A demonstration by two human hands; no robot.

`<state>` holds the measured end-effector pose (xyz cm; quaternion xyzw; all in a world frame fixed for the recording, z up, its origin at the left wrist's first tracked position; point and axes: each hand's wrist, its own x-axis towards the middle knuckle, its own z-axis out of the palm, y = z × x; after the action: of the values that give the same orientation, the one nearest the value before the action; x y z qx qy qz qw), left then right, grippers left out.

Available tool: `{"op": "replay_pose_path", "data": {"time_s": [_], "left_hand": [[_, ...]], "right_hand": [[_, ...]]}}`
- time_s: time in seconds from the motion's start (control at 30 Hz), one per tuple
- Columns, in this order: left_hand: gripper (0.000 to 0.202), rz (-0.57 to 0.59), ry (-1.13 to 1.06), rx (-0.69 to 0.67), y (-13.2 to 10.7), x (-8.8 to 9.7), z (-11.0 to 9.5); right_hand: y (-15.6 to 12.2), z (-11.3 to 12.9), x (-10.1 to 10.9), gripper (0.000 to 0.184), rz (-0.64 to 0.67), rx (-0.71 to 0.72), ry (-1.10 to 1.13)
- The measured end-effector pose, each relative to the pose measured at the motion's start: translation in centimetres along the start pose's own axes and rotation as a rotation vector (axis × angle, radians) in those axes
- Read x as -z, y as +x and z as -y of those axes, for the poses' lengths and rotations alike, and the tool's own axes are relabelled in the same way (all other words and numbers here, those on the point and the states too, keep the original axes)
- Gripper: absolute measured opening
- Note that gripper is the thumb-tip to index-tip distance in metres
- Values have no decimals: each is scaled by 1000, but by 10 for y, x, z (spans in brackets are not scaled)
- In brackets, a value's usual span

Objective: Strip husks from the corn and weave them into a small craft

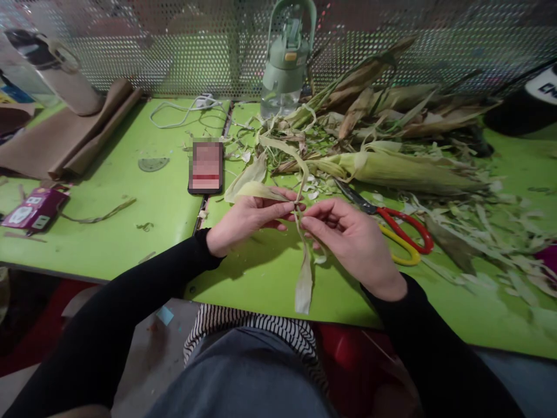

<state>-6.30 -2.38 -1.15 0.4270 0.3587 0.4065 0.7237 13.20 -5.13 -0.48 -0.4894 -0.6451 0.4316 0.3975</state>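
Note:
Strips of pale corn husk cross between my two hands over the green table. My left hand pinches them near the crossing, thumb and fingers together, with a broad husk leaf lying over its fingers. Close by on the right, my right hand is closed with thumb and fingertips on the same strips. One long strip arches up and away from the crossing, and another hangs toward the table's front edge. Just beyond my right hand lie scissors with one red and one yellow handle loop.
A husk-wrapped corn cob and a heap of dry husks cover the back right, with shreds around. Behind my left hand lies a phone. A green bottle stands by the perforated screen. Leftward are a tilted flask and purple box.

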Motion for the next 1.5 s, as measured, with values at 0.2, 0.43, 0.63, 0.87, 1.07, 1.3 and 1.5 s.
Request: {"op": "replay_pose_path", "data": {"time_s": [0.2, 0.43, 0.63, 0.87, 1.07, 1.3, 1.5], "left_hand": [[31, 41, -36, 82, 0, 1, -4], [15, 181, 69, 88, -5, -6, -5], [21, 217, 91, 46, -6, -8, 2], [20, 144, 82, 64, -6, -11, -4], [21, 72, -21, 131, -7, -9, -10], [18, 95, -84, 141, -8, -6, -8], [15, 52, -163, 132, -7, -6, -8]], "right_hand": [[-3, 1, -3, 10, -31, 152, -164], [1, 3, -2, 16, -92, 99, -77], [1, -3, -9, 13, -111, 48, 41], [4, -2, 0, 20, 21, -4, 48], [5, -3, 5, 18, -26, 106, -227], [8, -8, 8, 22, 28, 81, -234], [5, -3, 10, 21, -173, 150, -199]]}}
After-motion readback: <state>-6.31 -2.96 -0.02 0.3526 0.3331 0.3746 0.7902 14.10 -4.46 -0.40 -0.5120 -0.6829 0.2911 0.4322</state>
